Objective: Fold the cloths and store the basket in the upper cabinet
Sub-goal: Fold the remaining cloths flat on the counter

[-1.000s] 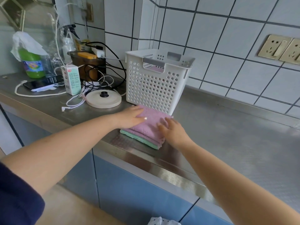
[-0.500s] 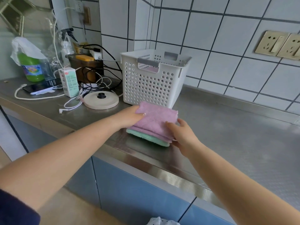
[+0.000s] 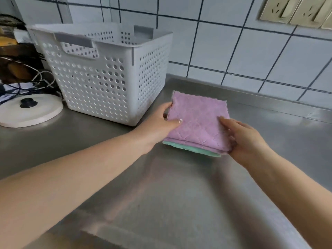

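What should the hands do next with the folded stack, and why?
Probably carry the folded cloth stack, pink over green, left and lower it into the white basket. Both the left hand and right hand already grip its sides, and the basket's open top sits just beside it.

Quilted cloths (image 3: 197,121), seemingly brushed-steel counter (image 3: 161,194)

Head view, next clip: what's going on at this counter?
A person holds a stack of folded cloths, pink over green, between the left hand and right hand, at or just above the steel counter. The white perforated basket stands just to the left, nothing visible inside it.
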Demonstrator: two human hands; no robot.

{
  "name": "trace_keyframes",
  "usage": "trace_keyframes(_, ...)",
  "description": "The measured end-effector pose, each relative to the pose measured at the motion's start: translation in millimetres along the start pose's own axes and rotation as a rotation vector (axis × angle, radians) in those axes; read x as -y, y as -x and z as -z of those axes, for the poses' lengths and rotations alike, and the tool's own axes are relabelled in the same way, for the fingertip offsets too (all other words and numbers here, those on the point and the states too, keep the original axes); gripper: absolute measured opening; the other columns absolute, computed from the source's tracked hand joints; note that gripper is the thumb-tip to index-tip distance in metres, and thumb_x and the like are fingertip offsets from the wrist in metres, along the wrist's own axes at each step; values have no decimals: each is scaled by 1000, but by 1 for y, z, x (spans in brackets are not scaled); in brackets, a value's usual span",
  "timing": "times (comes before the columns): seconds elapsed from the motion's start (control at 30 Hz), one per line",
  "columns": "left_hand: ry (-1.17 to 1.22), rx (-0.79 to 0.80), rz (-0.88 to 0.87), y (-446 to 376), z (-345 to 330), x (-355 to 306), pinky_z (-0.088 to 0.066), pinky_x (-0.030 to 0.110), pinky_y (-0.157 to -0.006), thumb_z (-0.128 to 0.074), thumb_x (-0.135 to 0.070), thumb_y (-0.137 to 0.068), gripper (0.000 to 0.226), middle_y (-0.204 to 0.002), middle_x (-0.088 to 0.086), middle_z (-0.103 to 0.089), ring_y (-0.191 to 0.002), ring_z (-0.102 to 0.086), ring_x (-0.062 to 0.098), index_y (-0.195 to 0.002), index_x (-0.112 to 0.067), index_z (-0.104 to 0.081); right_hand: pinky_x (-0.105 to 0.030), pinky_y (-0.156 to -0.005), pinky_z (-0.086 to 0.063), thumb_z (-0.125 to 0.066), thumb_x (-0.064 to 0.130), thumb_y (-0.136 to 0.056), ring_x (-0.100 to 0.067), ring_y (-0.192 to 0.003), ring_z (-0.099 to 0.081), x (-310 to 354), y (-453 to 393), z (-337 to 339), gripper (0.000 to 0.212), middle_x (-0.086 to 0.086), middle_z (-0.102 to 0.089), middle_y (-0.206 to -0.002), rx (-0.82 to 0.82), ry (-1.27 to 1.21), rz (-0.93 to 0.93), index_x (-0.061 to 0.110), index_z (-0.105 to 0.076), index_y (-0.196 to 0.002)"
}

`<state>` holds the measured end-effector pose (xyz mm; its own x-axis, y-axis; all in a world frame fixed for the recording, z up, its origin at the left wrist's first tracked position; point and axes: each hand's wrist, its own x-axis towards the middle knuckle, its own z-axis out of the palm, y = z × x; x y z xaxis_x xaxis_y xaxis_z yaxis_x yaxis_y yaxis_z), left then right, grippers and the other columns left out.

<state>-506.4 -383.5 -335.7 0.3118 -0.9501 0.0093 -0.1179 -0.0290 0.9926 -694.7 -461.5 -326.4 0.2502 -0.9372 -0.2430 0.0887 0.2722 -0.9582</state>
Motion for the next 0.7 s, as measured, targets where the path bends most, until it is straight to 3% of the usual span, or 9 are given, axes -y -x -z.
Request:
trace_keyframes(0.07,-36,-11,-37,-22,-11,-3,-46,35,-99,-62,-17,-89,57,-113,-18,-55,-108,-58,7,-139,-30,-37,-33,-78,-55,-63,17,-88,-21,-82,-66,9,-23,8,21,-9,-70,-98,37,-65,-31,5,-63,-105)
trace_keyframes(0.23,-27,-93,-21,-62,-25,-12,-39,35,-107,-57,-15,-92,60,-132,-14,-48,-118,-51,5,-142,-33,-29,-43,-93,-51,-61,16,-87,-29,-103,-65,34,-65,14,38,-16,-68,-113,150,-142,-152,4,-55,-123)
trace_keyframes(0.37,-136,-15,6,-56,-31,-35,-31,24,-107,-51,-15,-96,66,-145,-21,-33,-115,-43,-9,-146,-40,-17,-35,-78,-56,-59,10,-88,-25,-83,-67,52,-58,16,24,-17,-68,-102,92,-181,-177,6,-58,-111)
trace_keyframes(0.43,-158,-6,36,-50,-30,-55,-37,14,-90,-49,-13,-96,64,-129,-32,-43,-103,-45,-5,-145,-44,-20,-27,-62,-58,-59,9,-88,-19,-66,-66,67,-48,13,6,-11,-68,-81,38,-185,-180,8,-58,-94)
trace_keyframes(0.5,-171,-18,68,-43,-29,-77,-32,7,-64,-48,-13,-97,61,-101,-38,-45,-85,-41,2,-143,-45,-23,-21,-49,-52,-59,9,-89,-15,-54,-62,86,-36,9,16,-5,-62,-64,-2,-166,-162,11,-52,-74)
trace_keyframes(0.6,-173,-23,74,-30,-26,-113,-33,-5,-56,-47,-13,-97,59,-123,-29,-32,-75,-44,-13,-145,-38,-24,-17,-44,-42,-58,8,-90,-12,-53,-52,117,-18,5,34,1,-52,-60,0,-125,-115,18,-45,-60)
trace_keyframes(0.7,-180,-35,79,-23,-19,-141,-30,-8,-54,-48,-14,-97,58,-132,-22,-26,-72,-45,-24,-145,-36,-24,-19,-51,-44,-53,7,-92,-12,-64,-54,144,-8,-2,34,5,-62,-70,71,-94,-49,20,-61,-61)
